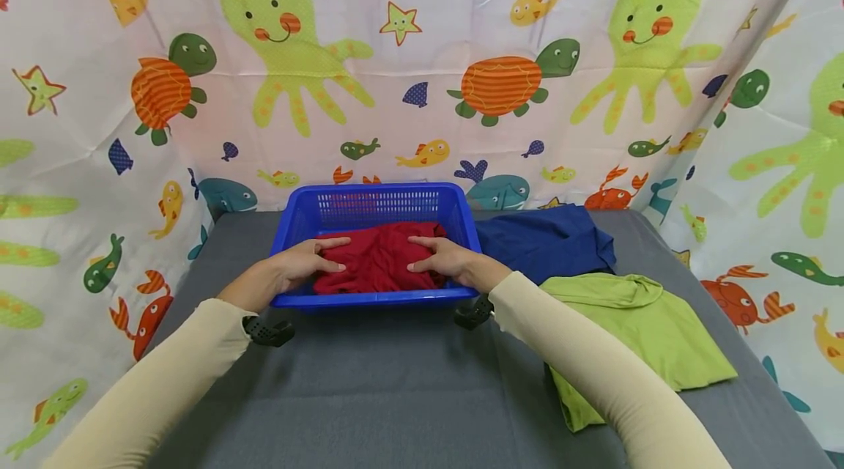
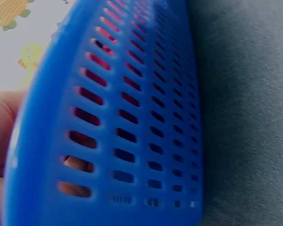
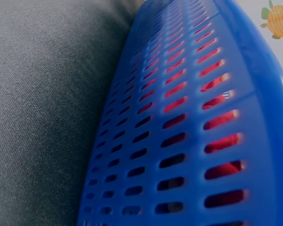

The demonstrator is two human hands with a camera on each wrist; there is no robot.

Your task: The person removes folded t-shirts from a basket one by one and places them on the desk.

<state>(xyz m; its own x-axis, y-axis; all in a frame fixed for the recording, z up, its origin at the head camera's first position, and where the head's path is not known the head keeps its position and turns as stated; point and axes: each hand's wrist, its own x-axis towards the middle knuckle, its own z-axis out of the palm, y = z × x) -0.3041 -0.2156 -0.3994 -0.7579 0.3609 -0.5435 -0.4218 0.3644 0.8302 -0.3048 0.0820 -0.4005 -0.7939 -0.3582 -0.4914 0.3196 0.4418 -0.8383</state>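
**Both hands on the red cloth in the blue basket**

Where the fingers meet the fabric, the left hand (image 1: pixel 308 258) and the right hand (image 1: pixel 447 261) lie on top of the bunched red cloth (image 1: pixel 379 258), one on each side, fingers mostly straight and pointing inward toward each other. They press or rest on it; no clear pinch shows, so both read as relaxed and flat rather than clenched. The cloth sits inside the blue basket (image 1: pixel 376 199), filling its near half, directly under and between the two hands, so neither hand is nearer than the other. Its heap runs left to right, along the basket's long side. Both wrist views show only the slotted basket wall (image 2: pixel 132 122) close up, red glimpsed through the slots (image 3: pixel 217 117), and the grey table (image 3: pixel 47 108) beside it.

The basket stands on the table (image 1: pixel 395 388) toward the back, close to the sea-creature curtain (image 1: pixel 422 51). To its right a dark blue garment (image 1: pixel 547 242) touches the basket's side, and a green garment (image 1: pixel 633 330) lies nearer the person. In front of the basket and to its left the grey surface is bare, giving room to draw toward the body.
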